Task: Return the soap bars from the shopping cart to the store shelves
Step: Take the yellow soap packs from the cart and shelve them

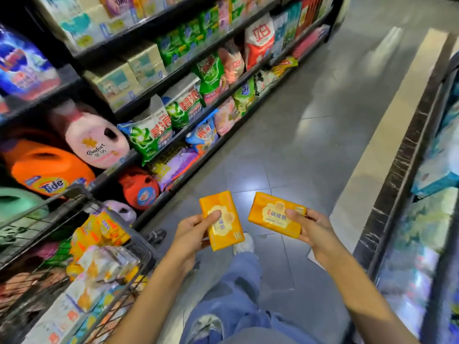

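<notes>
- The person stood in the aisle with an orange soap bar in each hand. The left hand held the left soap bar by its near edge, thumb on the label and the other fingers hidden beneath. The right hand pinched the right soap bar the same way, by its right end.
- Both bars hung over the bare floor, just beyond the front corner of the shopping cart and well short of any shelf edge.
- Each grip took only one end of a glossy wrapper, so I thought a bar could slide out and drop mid-carry (most of each bar stuck out past the thumb).
- The left shelves nearest them carried detergent bags and jugs. I saw no soap row there, so the bars might well end up in the wrong place.
- The right shelves were too blurred for me to read, and choosing there meant guessing.
- With both hands full, neither could clear space on a crowded ledge, and a bar pushed in could knock a leaning bag over the edge.
- More soap packs lay heaped at the cart's front corner, so the job looked far from finished.
</notes>
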`<action>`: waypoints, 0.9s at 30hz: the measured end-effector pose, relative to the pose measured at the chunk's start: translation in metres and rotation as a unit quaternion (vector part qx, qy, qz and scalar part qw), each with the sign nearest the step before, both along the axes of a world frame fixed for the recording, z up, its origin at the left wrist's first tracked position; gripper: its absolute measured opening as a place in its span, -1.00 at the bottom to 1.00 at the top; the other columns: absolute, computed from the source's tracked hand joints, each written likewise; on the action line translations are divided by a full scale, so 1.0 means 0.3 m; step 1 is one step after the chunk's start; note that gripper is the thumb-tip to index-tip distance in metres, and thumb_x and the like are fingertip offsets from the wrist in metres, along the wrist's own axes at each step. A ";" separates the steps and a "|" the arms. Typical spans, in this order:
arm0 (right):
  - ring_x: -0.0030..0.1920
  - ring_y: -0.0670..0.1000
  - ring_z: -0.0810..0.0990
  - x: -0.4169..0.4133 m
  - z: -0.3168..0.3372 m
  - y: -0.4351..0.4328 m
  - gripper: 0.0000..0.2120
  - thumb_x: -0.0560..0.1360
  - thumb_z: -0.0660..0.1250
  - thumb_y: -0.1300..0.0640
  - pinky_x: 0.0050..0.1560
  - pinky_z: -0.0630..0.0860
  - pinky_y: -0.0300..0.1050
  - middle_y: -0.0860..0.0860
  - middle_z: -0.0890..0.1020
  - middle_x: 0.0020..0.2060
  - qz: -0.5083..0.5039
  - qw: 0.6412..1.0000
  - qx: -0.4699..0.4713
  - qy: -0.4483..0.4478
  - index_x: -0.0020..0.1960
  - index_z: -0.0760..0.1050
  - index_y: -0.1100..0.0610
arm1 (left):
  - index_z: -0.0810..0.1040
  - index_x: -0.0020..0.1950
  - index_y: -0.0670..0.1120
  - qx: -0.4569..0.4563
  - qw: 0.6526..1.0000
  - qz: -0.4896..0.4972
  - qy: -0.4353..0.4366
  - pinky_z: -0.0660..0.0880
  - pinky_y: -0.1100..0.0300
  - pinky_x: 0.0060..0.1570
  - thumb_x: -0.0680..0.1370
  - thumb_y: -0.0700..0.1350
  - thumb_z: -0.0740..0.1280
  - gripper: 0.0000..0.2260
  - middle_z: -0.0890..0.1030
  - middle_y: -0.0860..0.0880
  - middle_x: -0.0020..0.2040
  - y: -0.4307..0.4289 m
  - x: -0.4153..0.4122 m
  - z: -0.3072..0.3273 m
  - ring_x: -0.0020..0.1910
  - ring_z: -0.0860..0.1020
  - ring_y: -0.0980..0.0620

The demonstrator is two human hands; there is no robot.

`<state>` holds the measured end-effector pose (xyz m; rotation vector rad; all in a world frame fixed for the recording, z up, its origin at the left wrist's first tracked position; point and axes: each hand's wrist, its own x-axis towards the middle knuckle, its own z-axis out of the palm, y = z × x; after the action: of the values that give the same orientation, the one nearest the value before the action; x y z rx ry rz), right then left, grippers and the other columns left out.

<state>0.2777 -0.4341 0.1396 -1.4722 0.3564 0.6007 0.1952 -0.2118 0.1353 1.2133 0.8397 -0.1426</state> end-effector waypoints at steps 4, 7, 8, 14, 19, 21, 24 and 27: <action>-0.34 -0.09 0.67 0.231 -0.034 0.071 -0.94 0.46 0.37 0.26 -0.37 0.58 -0.27 0.01 0.68 -0.25 0.020 1.000 -0.006 0.005 -0.07 0.54 0.17 | 0.60 -0.11 -0.12 0.001 1.000 0.021 0.012 0.52 0.31 -0.39 0.50 -0.08 0.37 -0.89 0.68 -0.04 -0.28 0.044 0.185 -0.039 -0.38 0.62 0.11; -0.33 -0.08 0.68 0.438 -0.039 0.150 -0.93 0.46 0.38 0.27 -0.36 0.58 -0.27 0.02 0.68 -0.26 0.047 0.999 -0.012 0.003 -0.06 0.53 0.19 | 0.60 -0.03 -0.14 -0.006 0.999 0.045 0.017 0.53 0.30 -0.37 0.49 -0.07 0.37 -0.85 0.68 -0.06 -0.23 0.099 0.354 -0.046 -0.35 0.63 0.10; -0.32 -0.08 0.68 0.506 -0.037 0.179 -0.91 0.46 0.38 0.27 -0.35 0.58 -0.26 0.03 0.68 -0.25 0.059 0.998 -0.013 0.002 -0.05 0.53 0.19 | 0.59 -0.02 -0.15 -0.010 0.998 0.055 0.019 0.53 0.29 -0.37 0.49 -0.07 0.37 -0.83 0.68 -0.07 -0.23 0.120 0.412 -0.045 -0.34 0.63 0.09; -0.31 -0.07 0.68 0.886 0.000 0.372 -0.89 0.45 0.39 0.25 -0.28 0.61 -0.24 0.01 0.69 -0.26 0.120 0.993 0.001 -0.022 -0.03 0.54 0.20 | 0.60 -0.03 -0.11 0.002 0.995 0.098 0.003 0.53 0.29 -0.37 0.48 -0.07 0.38 -0.85 0.69 -0.01 -0.28 0.279 0.760 0.008 -0.37 0.63 0.12; -0.32 -0.05 0.68 1.161 0.061 0.565 -0.93 0.45 0.39 0.24 -0.27 0.62 -0.21 0.00 0.69 -0.30 0.149 0.988 0.027 -0.044 -0.08 0.55 0.17 | 0.60 -0.01 -0.10 0.007 0.990 0.135 -0.040 0.56 0.28 -0.32 0.49 -0.07 0.37 -0.86 0.70 -0.03 -0.21 0.438 0.989 0.105 -0.28 0.65 0.10; -0.29 -0.03 0.68 1.269 0.098 0.654 -0.93 0.45 0.38 0.24 -0.21 0.62 -0.16 0.02 0.70 -0.27 0.181 0.981 0.044 -0.061 -0.07 0.56 0.16 | 0.60 0.04 -0.13 0.016 0.985 0.162 -0.055 0.58 0.18 -0.18 0.42 -0.04 0.41 -0.74 0.70 -0.08 -0.11 0.516 1.065 0.146 -0.17 0.66 0.03; -0.20 0.03 0.69 1.429 0.169 0.807 -0.87 0.44 0.37 0.20 -0.12 0.62 -0.11 0.08 0.71 -0.18 0.232 0.966 0.068 -0.088 -0.01 0.58 0.15 | 0.60 0.05 -0.18 0.026 0.975 0.202 -0.085 0.57 0.20 -0.26 0.37 -0.03 0.41 -0.68 0.70 -0.07 -0.17 0.639 1.174 0.221 -0.22 0.66 0.05; -0.19 0.09 0.69 1.580 0.266 0.966 -0.71 0.34 0.41 0.11 -0.14 0.63 -0.03 0.11 0.71 -0.17 0.280 0.948 0.084 -0.127 0.03 0.58 0.19 | 0.60 -0.05 -0.13 0.067 0.962 0.239 -0.110 0.55 0.29 -0.39 0.42 -0.06 0.37 -0.81 0.69 -0.01 -0.28 0.747 1.266 0.331 -0.34 0.64 0.12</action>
<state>0.7516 -0.1442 0.2194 -1.4633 -0.3245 0.8558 0.5751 0.0122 0.2347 1.0934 0.9313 0.4410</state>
